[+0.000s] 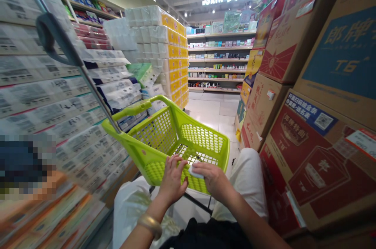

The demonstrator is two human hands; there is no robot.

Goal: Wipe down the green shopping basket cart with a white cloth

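Observation:
A lime green plastic shopping basket (176, 131) stands on the floor in front of my knees, its long pull handle (73, 57) rising to the upper left. My left hand (172, 178) rests on the basket's near rim with its fingers curled over the edge. My right hand (213, 178) sits beside it on the rim, pinching a small white object (195, 171) between thumb and fingers. A gold bangle (150, 225) circles my left wrist. The basket looks empty inside.
Packs of tissue (53, 104) fill the shelves on the left. Stacked cardboard boxes (317, 96) wall the right side. A tall stack of yellow and white paper rolls (164, 53) stands ahead left. The tiled aisle (216, 113) runs on to far shelves (219, 60).

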